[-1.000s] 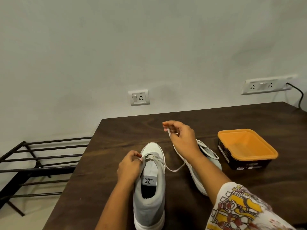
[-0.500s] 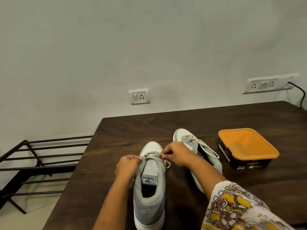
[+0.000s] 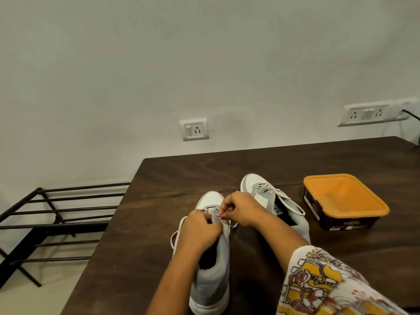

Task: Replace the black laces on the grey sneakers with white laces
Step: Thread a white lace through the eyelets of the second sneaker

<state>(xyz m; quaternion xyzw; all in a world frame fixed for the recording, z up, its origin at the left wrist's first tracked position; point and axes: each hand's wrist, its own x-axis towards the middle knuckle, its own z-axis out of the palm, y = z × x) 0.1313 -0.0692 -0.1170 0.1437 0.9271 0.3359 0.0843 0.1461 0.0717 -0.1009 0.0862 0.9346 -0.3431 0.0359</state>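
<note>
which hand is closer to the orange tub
Right. The right hand pinches the white lace on the orange tub's side of the near sneaker; the left hand grips it farther away.

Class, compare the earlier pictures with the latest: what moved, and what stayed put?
The right hand came down from its raised pull and now pinches the white lace at the eyelets of the near sneaker. The left hand slid inward over that sneaker, gripping it. The far sneaker and orange tub stayed put.
</note>
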